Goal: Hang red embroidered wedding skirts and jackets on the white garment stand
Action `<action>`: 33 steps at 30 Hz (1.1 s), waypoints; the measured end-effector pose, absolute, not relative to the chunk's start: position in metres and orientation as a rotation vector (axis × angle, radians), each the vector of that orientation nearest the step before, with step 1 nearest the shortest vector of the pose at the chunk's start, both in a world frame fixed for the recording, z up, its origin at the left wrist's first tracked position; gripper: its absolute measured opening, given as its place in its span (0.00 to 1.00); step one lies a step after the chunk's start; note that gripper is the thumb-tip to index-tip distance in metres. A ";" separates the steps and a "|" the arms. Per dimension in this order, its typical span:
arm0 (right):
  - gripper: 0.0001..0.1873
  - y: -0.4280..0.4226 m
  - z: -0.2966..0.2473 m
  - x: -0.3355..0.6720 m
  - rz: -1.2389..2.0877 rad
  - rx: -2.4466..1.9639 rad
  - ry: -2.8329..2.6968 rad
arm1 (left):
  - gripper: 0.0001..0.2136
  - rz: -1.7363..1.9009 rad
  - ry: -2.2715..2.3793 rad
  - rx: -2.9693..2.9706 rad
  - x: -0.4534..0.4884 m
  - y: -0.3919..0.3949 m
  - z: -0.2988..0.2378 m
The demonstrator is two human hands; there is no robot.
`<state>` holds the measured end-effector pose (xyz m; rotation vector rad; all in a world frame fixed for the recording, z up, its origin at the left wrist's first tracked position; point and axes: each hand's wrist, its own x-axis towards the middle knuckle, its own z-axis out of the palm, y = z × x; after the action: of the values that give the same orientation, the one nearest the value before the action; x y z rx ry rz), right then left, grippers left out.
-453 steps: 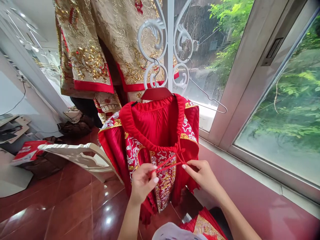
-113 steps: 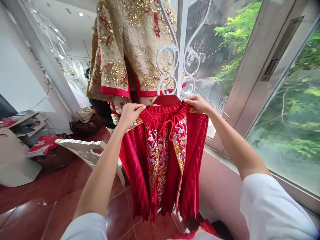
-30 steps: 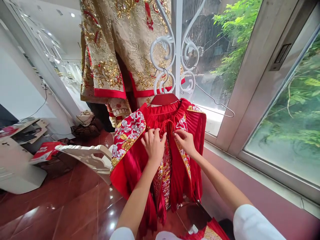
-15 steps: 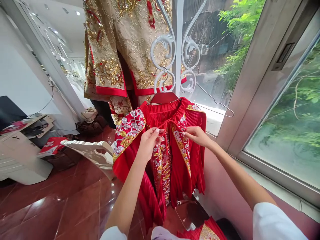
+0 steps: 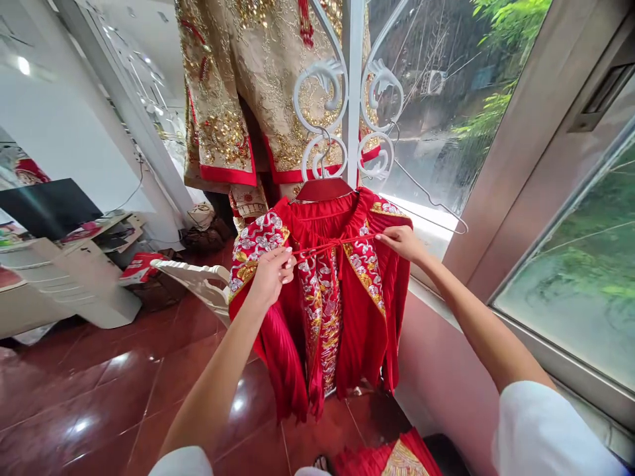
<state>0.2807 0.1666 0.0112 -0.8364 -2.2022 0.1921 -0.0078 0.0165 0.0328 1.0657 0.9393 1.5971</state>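
A red pleated cape (image 5: pixel 362 330) with silver and gold embroidery hangs in front of me on a dark red hanger (image 5: pixel 327 190). Across its neckline a thin red drawstring (image 5: pixel 317 249) runs taut, with a crossing or knot near the middle. My left hand (image 5: pixel 270 274) pinches one end of the cord, in front of the embroidered left collar panel. Opposite it, my right hand (image 5: pixel 401 242) grips the other end between thumb and fingers by the right shoulder.
A white scrolled metal rack (image 5: pixel 354 99) carries the hanger, a bare wire hanger (image 5: pixel 431 195) and a gold beaded garment (image 5: pixel 282 86). To the left stand a white chair (image 5: pixel 198 281) and a desk with a monitor (image 5: pixel 52 210). More red fabric (image 5: pixel 367 461) lies below. A window frame (image 5: pixel 510 152) borders the right.
My hands have moved apart, left hand leftward and right hand slightly right and up, pulling the drawstring straight across the neckline. The view has shifted a little to the left.
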 end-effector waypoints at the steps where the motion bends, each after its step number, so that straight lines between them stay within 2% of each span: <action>1: 0.28 0.165 0.008 0.281 0.274 -0.826 -2.178 | 0.11 1.619 0.993 1.130 -0.010 0.015 0.033; 4: 0.24 0.153 0.006 0.283 0.626 -0.779 -2.023 | 0.10 1.639 1.219 1.409 -0.013 0.000 0.035; 6: 0.22 0.147 0.012 0.287 0.689 -0.749 -1.815 | 0.14 1.649 1.375 1.624 -0.015 -0.015 0.038; 11: 0.20 0.160 0.034 0.290 0.155 -0.820 -1.670 | 0.13 1.938 1.804 2.187 -0.037 -0.025 0.040; 13: 0.21 0.171 0.036 0.287 0.044 -0.876 -1.735 | 0.19 1.884 2.029 2.264 -0.051 -0.011 0.035; 15: 0.21 0.180 0.033 0.283 0.068 -0.885 -1.739 | 0.26 1.786 2.156 2.251 -0.063 0.007 0.027; 17: 0.20 0.183 0.028 0.279 0.148 -0.855 -1.709 | 0.29 1.730 2.211 2.206 -0.070 0.022 0.019; 21: 0.20 0.177 0.020 0.273 0.176 -0.833 -1.609 | 0.29 1.759 2.290 2.116 -0.073 0.032 0.014; 28: 0.20 0.165 0.009 0.262 -0.002 -0.921 -1.452 | 0.30 1.754 2.253 2.117 -0.075 0.029 0.023; 33: 0.19 0.156 0.008 0.262 -0.116 -0.931 -1.486 | 0.31 1.709 2.502 1.935 -0.052 0.016 0.026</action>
<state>0.2619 0.1558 0.0084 -0.9307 -1.4859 -0.1158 -0.0521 0.0156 0.0265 1.9347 2.5024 1.7087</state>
